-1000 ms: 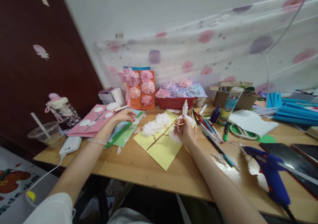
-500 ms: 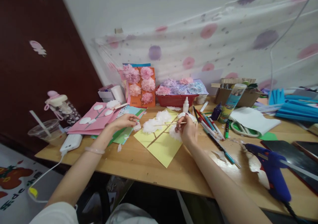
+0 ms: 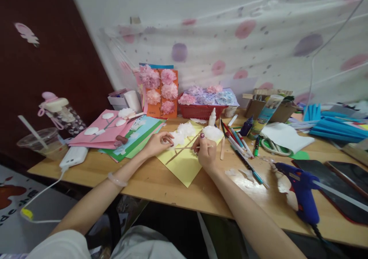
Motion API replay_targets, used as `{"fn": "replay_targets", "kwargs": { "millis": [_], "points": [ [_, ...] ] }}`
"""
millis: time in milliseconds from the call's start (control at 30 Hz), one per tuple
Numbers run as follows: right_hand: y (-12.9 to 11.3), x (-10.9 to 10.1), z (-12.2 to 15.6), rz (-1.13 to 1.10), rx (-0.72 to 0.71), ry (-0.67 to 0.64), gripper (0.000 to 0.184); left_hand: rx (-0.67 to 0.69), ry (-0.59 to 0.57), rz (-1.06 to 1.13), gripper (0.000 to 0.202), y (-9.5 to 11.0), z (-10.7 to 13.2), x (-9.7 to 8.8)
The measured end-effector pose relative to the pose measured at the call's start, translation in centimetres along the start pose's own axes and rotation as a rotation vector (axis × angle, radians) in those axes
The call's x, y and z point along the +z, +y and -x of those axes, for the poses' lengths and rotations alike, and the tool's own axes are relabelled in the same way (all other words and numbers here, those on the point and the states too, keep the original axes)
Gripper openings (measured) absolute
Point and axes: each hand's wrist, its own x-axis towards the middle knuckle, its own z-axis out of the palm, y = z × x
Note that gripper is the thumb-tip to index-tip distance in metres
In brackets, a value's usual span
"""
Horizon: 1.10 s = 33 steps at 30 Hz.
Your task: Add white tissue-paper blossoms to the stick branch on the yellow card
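A yellow sheet of paper [image 3: 184, 171] lies on the table, with brown branch-like lines on it. White fluffy tufts [image 3: 185, 128] rest on its upper left part, and another white tuft [image 3: 212, 132] is at the upper right. My right hand [image 3: 206, 153] is closed round a thin wooden stick [image 3: 185, 148], held low and nearly level over the sheet. At the sheet's left edge is my left hand [image 3: 159, 143], its curved fingers apart and the tips against the left tuft. Behind the sheet stands a white glue bottle [image 3: 212, 118].
Coloured pens [image 3: 244, 146] and a flat wooden stick [image 3: 222, 148] lie to the right. Farther right is a blue glue gun [image 3: 301, 190]. Pink paper with white discs [image 3: 86, 139] and a drink cup [image 3: 40, 142] are at left. A red basket [image 3: 201, 112] stands behind.
My right hand has moved left and lower, bringing the stick down towards the branch lines. My left hand has come right, up to the white tuft. The view has shifted slightly.
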Motion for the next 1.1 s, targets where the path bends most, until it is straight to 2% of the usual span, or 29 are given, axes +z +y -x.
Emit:
{"fn": "replay_targets", "kwargs": {
  "millis": [200, 367, 467, 567, 733, 833, 1000, 1100],
  "points": [
    [0.5, 0.4, 0.1, 0.067, -0.058, -0.046, 0.058, -0.016, 0.020, 0.001, 0.026, 0.1, -0.2, 0.0],
    [0.2, 0.2, 0.2, 0.049, -0.062, -0.025, 0.058, -0.010, 0.018, 0.040, 0.026, 0.1, 0.2, -0.3],
    [-0.1, 0.1, 0.2, 0.034, -0.056, 0.023, 0.062, 0.009, -0.056, 0.043, 0.028, -0.2, 1.2, -1.6],
    [-0.1, 0.1, 0.1, 0.009, -0.031, 0.076, 0.063, -0.011, -0.118, 0.049, 0.033, -0.7, 2.4, -3.6],
    [0.3, 0.3, 0.0, 0.014, -0.022, 0.080, 0.062, -0.049, -0.045, 0.137, 0.043, -1.5, 3.0, -6.1],
    [0.5, 0.3, 0.0, 0.069, -0.040, 0.067, 0.061, -0.066, -0.068, 0.184, 0.044, -1.5, 3.0, -5.9],
    [0.4, 0.2, -0.1, 0.111, -0.059, 0.092, 0.060, -0.075, -0.125, 0.228, 0.039, -0.2, 2.8, -4.2],
    [0.2, 0.0, -0.3, 0.091, -0.054, 0.136, 0.059, -0.056, -0.112, 0.237, 0.037, 0.4, 2.3, -3.3]
  ]
}}
